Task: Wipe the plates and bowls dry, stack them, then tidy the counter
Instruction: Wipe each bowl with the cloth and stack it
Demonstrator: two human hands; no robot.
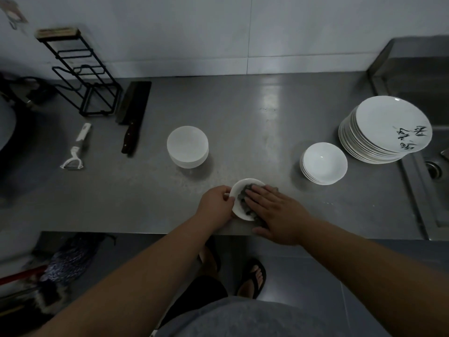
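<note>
A small white bowl [239, 190] sits near the front edge of the steel counter [255, 122]. My left hand [216, 205] grips its left rim. Flat and with straight fingers, my right hand [277, 212] presses a grey cloth [244, 194] into the bowl. To the left and further back stands a stack of white bowls [187, 147]. Another stack of white bowls [324, 163] is at the right, beside a tall stack of white plates [386, 131] with black brush writing on the top one.
A cleaver [133, 116] lies at the back left beside a black wire rack [82, 74]. A white peeler [76, 148] lies further left. A sink [432, 132] adjoins the counter on the right. A dark wok [7, 132] shows at the left edge.
</note>
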